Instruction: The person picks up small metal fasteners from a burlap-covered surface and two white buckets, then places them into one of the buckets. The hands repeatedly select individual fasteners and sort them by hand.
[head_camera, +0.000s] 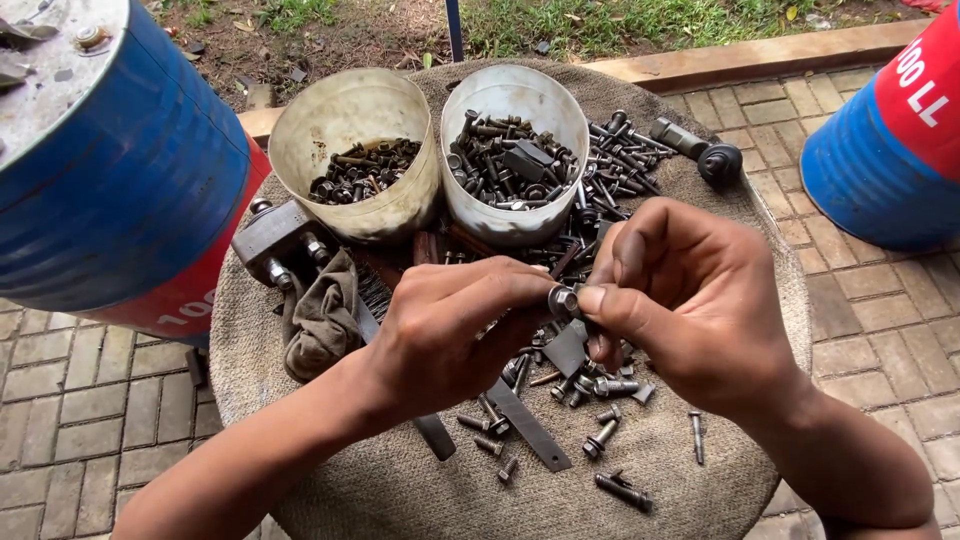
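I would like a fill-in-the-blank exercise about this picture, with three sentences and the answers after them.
1. Both hands, the left hand and the right hand, pinch one small metal ____ between their fingers.
2. Behind the hands stand ____ white plastic tubs filled with bolts.
3. Loose bolts lie on a round surface covered with coarse ____.

Missing words: bolt; two; cloth

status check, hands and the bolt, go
Left hand and right hand both pinch one small bolt above the table. Loose bolts below. Nothing blocking.
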